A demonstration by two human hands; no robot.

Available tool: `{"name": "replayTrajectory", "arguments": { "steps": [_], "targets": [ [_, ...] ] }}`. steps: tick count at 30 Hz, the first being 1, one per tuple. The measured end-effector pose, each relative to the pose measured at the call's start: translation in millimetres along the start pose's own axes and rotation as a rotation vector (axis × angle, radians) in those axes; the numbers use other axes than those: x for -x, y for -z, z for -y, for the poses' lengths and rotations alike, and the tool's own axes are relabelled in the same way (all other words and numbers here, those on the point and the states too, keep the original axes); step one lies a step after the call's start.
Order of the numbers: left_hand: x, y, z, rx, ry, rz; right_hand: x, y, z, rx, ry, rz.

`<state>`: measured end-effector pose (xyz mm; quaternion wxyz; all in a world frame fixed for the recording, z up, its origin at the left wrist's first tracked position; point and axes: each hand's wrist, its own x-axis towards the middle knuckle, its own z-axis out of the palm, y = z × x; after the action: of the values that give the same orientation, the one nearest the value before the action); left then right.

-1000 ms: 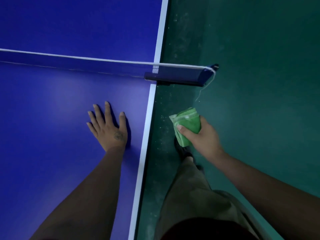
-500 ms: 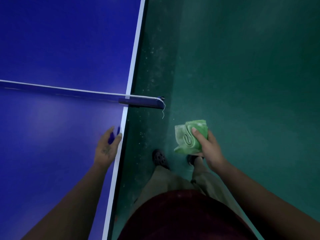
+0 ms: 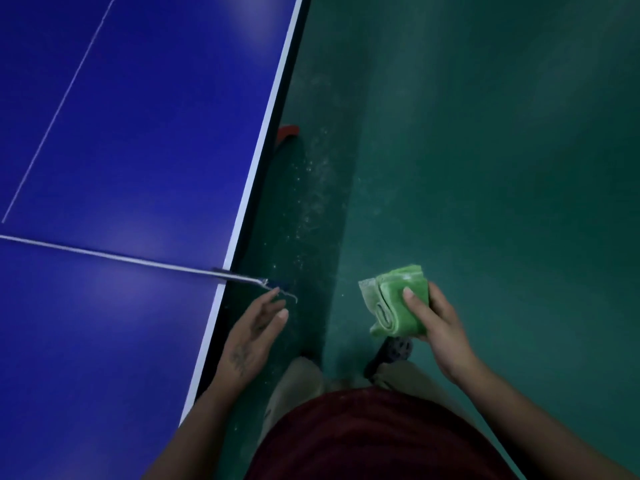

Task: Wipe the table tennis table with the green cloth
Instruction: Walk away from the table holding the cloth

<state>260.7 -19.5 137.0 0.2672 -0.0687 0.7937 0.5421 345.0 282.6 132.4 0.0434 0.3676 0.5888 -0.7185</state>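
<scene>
cloth: the green cloth (image 3: 389,306) is folded into a thick wad. Its layers show as stripes along the near edge. It's bright green, with a paler, washed-out corner poking out on its left.
where it is: not on the worktop (image 3: 138,140). It's up in the air over the floor (image 3: 485,168), off to the right and well apart from the table edge, right above a dark shoe (image 3: 394,348).
right hand (image 3: 440,327): wrapped round the cloth from the right, thumb pressed flat on top, fingers curled underneath. Proper grip.
left hand (image 3: 252,337): holding nothing, fingers loose and fairly straight. It hangs over the floor just beside the worktop edge, near the net post (image 3: 239,276).
worktop look: blue, with a white stripe (image 3: 266,123) down the side edge, a thin white centre line (image 3: 59,109) on the far half, and a few soft glare patches.
net (image 3: 104,253): seen almost edge-on, white tape on top. A thin cord (image 3: 289,295) dangles off the post end, close to the left fingertips (image 3: 276,292). Can't tell if they touch.
floor look: dark green, with pale dusty specks in a band along the table.
red thing (image 3: 288,130): peeks out from under the far half's edge, can't tell what it is.
writing: there's a dark mark (image 3: 239,358) on the back of the left hand, too blurry to read.
person: maroon top (image 3: 363,438), light trousers (image 3: 298,379).
</scene>
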Motion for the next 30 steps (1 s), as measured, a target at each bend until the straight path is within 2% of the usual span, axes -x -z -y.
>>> {"name": "replayTrajectory", "arguments": {
  "steps": [9, 16, 26, 30],
  "targets": [
    [-47.7, -94.1, -98.0, 0.043, -0.141, -0.002, -71.9, 73.3, 71.0, 0.079, 0.193, -0.059],
    [-106.2, -118.6, -154.7, 0.037, -0.194, 0.054, -125.1, 83.9, 121.0, 0.112, 0.236, -0.11],
    [-281.8, -110.4, -246.8, 0.073, -0.243, 0.117, -250.0, 55.6, 213.3, 0.088, 0.178, -0.267],
    [-359.9, -99.5, -295.0, 0.049, -0.251, 0.21, -302.6, 36.6, 262.9, 0.064, 0.181, -0.343]
  ]
}}
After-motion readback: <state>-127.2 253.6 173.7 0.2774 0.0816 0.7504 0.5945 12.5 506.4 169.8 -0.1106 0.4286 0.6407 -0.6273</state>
